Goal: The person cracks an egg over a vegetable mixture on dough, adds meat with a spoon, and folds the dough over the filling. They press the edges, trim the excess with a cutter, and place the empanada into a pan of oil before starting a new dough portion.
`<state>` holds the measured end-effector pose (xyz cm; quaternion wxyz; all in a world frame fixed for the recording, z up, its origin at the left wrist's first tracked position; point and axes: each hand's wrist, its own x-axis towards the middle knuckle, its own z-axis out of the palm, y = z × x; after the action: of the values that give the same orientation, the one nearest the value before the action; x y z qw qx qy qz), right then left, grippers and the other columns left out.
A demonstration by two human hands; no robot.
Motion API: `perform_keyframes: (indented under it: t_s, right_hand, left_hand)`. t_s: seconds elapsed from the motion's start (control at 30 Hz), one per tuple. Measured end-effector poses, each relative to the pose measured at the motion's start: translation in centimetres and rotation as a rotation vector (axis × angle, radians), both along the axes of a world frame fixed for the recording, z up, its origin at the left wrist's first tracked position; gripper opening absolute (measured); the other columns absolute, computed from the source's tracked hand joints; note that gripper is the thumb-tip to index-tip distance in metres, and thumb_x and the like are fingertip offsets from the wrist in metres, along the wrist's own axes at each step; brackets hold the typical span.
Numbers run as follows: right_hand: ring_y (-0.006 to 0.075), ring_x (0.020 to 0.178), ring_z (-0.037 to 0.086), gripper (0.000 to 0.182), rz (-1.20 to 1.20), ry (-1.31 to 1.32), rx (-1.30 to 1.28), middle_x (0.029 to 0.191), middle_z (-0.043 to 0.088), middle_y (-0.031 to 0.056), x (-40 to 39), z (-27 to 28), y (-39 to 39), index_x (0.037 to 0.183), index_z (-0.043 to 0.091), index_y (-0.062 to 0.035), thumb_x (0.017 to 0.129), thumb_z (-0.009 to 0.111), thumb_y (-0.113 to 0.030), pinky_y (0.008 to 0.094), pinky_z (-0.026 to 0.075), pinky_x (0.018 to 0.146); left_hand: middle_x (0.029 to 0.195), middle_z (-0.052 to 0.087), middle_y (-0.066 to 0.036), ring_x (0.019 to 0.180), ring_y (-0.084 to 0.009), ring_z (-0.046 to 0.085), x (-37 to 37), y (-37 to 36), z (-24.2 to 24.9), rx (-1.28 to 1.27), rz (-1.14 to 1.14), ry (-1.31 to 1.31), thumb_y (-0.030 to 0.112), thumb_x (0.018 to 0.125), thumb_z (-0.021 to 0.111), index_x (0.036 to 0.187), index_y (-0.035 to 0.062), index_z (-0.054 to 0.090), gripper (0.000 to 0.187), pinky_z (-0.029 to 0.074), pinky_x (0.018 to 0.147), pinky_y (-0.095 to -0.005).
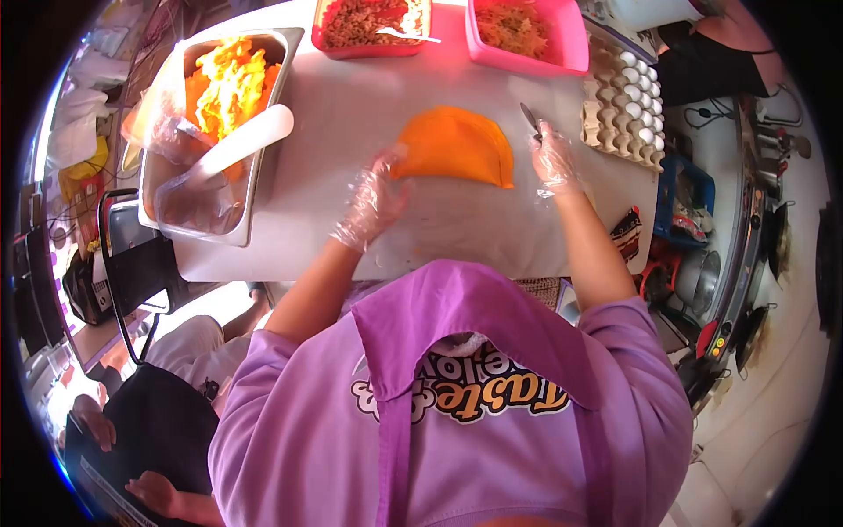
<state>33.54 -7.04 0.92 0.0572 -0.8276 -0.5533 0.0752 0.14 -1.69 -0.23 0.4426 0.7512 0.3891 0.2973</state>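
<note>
An orange half-moon of folded dough [457, 147] lies flat on the table, its straight edge toward me. At its left corner is my left hand [378, 195] in a clear plastic glove, its fingers at the dough's edge; whether they pinch it is hard to tell. To the right of the dough, apart from it, my right hand [553, 158], also gloved, is closed on a small dark knife [529, 118] whose blade points up and to the left.
A steel tray [256, 189] holding orange dough, plastic and a white paddle stands at the left. Two pink containers [373, 51] [527, 61] of filling are at the back, beside egg cartons [606, 110]. A person [149, 439] sits lower left; another person's arm [733, 31] shows upper right.
</note>
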Motion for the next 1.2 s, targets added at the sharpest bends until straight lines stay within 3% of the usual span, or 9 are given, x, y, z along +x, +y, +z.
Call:
perform_keyframes:
  t_s: [0.17, 0.23, 0.47, 0.57, 0.67, 0.73, 0.87, 1.07, 1.2]
  right_hand:
    - [0.0322, 0.106, 0.055, 0.042, 0.026, -0.197, 0.107, 0.113, 0.058, 0.0153, -2.5, 2.4, -3.2, 0.120, 0.055, -0.0089, 0.080, 0.063, -0.016, 0.0397, 0.046, 0.089]
    - [0.0291, 0.106, 0.056, 0.045, 0.222, 0.389, -0.006, 0.114, 0.058, 0.0117, -3.8, 3.9, -5.0, 0.119, 0.056, -0.0111, 0.077, 0.067, -0.018, 0.0391, 0.046, 0.089]
    - [0.0298, 0.094, 0.061, 0.024, 0.288, 0.210, 0.174, 0.099, 0.065, 0.0098, -3.6, -0.6, -6.7, 0.102, 0.066, -0.0105, 0.079, 0.067, -0.017, 0.0386, 0.049, 0.081]
    - [0.0245, 0.082, 0.065, 0.014, 0.164, 0.494, 0.207, 0.089, 0.067, 0.0067, -1.6, -2.0, -5.1, 0.095, 0.067, -0.0072, 0.084, 0.065, -0.016, 0.0353, 0.051, 0.071]
    - [0.0094, 0.066, 0.056, 0.018, -0.339, 1.342, 0.285, 0.082, 0.060, -0.0011, -0.8, -1.2, -2.6, 0.101, 0.063, -0.0043, 0.092, 0.060, -0.020, 0.0235, 0.046, 0.057]
    - [0.0093, 0.071, 0.057, 0.020, -0.360, 1.452, 0.262, 0.086, 0.061, -0.0005, -1.8, 3.2, -0.7, 0.105, 0.062, -0.0041, 0.092, 0.059, -0.020, 0.0234, 0.046, 0.062]
    - [0.0087, 0.078, 0.057, 0.022, -0.117, 1.706, 0.266, 0.091, 0.061, 0.0004, -5.9, 12.9, 2.5, 0.109, 0.060, -0.0040, 0.093, 0.058, -0.019, 0.0229, 0.046, 0.068]
    - [0.0095, 0.079, 0.057, 0.021, 0.243, 1.538, 0.218, 0.091, 0.062, 0.0013, -13.5, 18.9, 4.3, 0.107, 0.063, -0.0027, 0.093, 0.058, -0.016, 0.0238, 0.047, 0.071]
    - [0.0145, 0.092, 0.061, 0.035, 0.757, 0.551, 0.381, 0.107, 0.065, 0.0089, -15.7, 18.0, 4.3, 0.120, 0.056, 0.0039, 0.092, 0.060, -0.017, 0.0286, 0.048, 0.081]
  left_hand:
    - [0.117, 0.058, -0.013, 0.109, -0.0314, 0.055, -1.6, 2.9, 1.3, 0.209, -0.210, 0.539, 0.022, 0.076, 0.073, 0.120, 0.0086, 0.055, 0.049, 0.045, 0.093, -0.0399]
    - [0.113, 0.061, -0.013, 0.110, -0.0315, 0.055, -1.7, 3.6, 1.0, 0.287, -0.269, 0.658, 0.023, 0.075, 0.072, 0.121, 0.0118, 0.056, 0.049, 0.045, 0.093, -0.0404]
    - [0.116, 0.061, -0.008, 0.109, -0.0295, 0.056, -2.0, 5.2, -0.1, 0.450, -0.410, 0.768, 0.019, 0.081, 0.064, 0.120, 0.0144, 0.060, 0.039, 0.047, 0.091, -0.0385]
    - [0.117, 0.062, -0.005, 0.107, -0.0267, 0.057, -3.2, 6.0, -1.8, 0.594, -0.450, 0.656, 0.018, 0.082, 0.061, 0.117, 0.0181, 0.061, 0.035, 0.049, 0.087, -0.0360]
    - [0.109, 0.066, -0.003, 0.100, -0.0205, 0.060, -2.8, 7.0, -2.1, 0.384, -0.335, 0.473, 0.020, 0.086, 0.061, 0.106, 0.0139, 0.067, 0.022, 0.049, 0.082, -0.0323]
    - [0.111, 0.064, -0.001, 0.103, -0.0122, 0.056, -1.7, 7.5, 0.0, -0.566, 0.056, 0.176, 0.024, 0.091, 0.057, 0.111, 0.0064, 0.065, 0.027, 0.044, 0.090, -0.0297]
    - [0.115, 0.060, -0.006, 0.106, -0.0133, 0.054, 1.3, 7.3, 3.6, -0.646, 0.260, -0.442, 0.027, 0.094, 0.053, 0.110, 0.0040, 0.061, 0.029, 0.038, 0.099, -0.0321]
    - [0.113, 0.061, -0.015, 0.109, -0.0253, 0.056, 3.8, 4.9, 12.5, -1.108, 0.117, -1.189, 0.024, 0.095, 0.046, 0.113, 0.0016, 0.052, 0.030, 0.042, 0.100, -0.0415]
    - [0.103, 0.061, -0.012, 0.101, -0.0282, 0.060, 1.8, 3.6, 14.4, -1.190, 0.378, -1.091, 0.025, 0.095, 0.048, 0.109, 0.0054, 0.051, 0.025, 0.054, 0.079, -0.0417]
